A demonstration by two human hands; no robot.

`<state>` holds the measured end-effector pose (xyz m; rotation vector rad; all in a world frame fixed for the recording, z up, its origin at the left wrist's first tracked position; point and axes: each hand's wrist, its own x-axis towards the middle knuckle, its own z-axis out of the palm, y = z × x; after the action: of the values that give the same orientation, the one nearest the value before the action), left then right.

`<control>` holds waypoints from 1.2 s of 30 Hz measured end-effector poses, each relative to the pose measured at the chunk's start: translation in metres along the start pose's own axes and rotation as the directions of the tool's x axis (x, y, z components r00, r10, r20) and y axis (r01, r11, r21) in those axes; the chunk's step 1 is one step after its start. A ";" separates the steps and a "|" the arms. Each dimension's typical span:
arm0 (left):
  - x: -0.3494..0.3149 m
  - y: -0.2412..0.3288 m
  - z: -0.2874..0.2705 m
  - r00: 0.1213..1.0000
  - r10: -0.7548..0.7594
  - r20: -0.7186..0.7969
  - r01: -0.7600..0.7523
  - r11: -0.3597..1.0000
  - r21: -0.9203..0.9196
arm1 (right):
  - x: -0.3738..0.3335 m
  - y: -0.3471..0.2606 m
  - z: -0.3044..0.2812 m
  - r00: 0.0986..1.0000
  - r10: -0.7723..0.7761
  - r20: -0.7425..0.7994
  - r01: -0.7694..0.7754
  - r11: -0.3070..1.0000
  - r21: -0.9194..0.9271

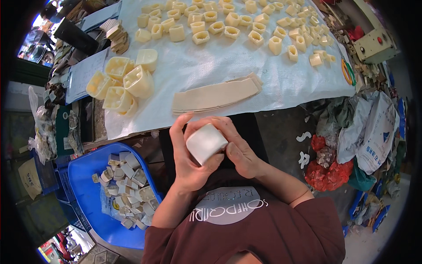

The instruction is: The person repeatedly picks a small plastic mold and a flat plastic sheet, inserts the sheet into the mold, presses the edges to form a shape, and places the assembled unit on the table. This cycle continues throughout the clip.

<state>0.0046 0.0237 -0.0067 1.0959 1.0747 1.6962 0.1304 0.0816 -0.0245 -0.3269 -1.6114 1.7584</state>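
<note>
A white, round-cornered block (206,143) is held in front of my chest, just off the table's near edge. My left hand (189,165) grips it from the left and below, with the thumb against its lower side. My right hand (239,152) wraps its right and far sides, fingers curled. The block's underside is hidden by my hands. Just beyond them lies a stack of curved beige strips (215,94) on the white table cover. Several large cream hollow blocks (138,82) are grouped to the left of the strips.
Many small cream hollow pieces (200,37) stand across the far part of the table. A blue tub (151,176) of off-white pieces sits at my left. Scissors with coloured handles (348,72) lie at the right edge. Plastic bags (373,132) hang or lie at right.
</note>
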 end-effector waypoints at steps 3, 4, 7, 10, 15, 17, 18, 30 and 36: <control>0.001 0.008 -0.017 0.983 0.160 0.091 -0.180 0.940 0.290 | 0.003 -0.002 -0.008 1.000 -0.029 0.011 0.030 0.991 -0.129; 0.000 0.009 -0.024 0.973 0.207 0.105 -0.231 0.907 0.352 | 0.006 -0.007 -0.013 1.000 -0.014 -0.004 0.013 0.985 -0.174; -0.005 0.013 -0.046 0.952 0.281 0.119 -0.304 0.832 0.465 | 0.017 -0.008 -0.021 0.990 -0.117 -0.076 0.088 0.946 -0.311; -0.018 0.019 -0.069 0.955 0.292 0.042 -0.259 0.761 0.595 | 0.030 -0.005 -0.028 0.979 -0.171 -0.113 0.107 0.897 -0.430; -0.066 0.028 -0.138 0.914 0.335 -0.227 0.171 0.189 0.967 | 0.056 -0.006 -0.042 0.973 -0.221 0.064 0.186 0.590 -0.786; -0.096 0.029 -0.171 0.866 0.339 -0.367 0.368 0.064 0.928 | 0.062 -0.007 -0.042 0.972 -0.192 0.137 0.215 0.482 -0.849; -0.116 0.028 -0.187 0.814 0.345 -0.467 0.480 0.054 0.876 | 0.065 -0.007 -0.041 0.973 -0.173 0.150 0.216 0.477 -0.852; -0.115 0.037 -0.181 0.752 0.482 -0.450 0.537 -0.052 0.842 | 0.086 -0.001 -0.037 0.964 -0.043 0.263 0.259 0.384 -0.886; -0.022 0.023 -0.095 0.895 0.416 -0.159 0.019 0.322 0.947 | 0.089 0.010 -0.040 0.969 -0.026 0.247 0.237 0.388 -0.890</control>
<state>-0.0834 -0.0241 -0.0141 1.6803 2.4829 1.4167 0.0884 0.1701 -0.0164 -0.5134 -2.5839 0.5691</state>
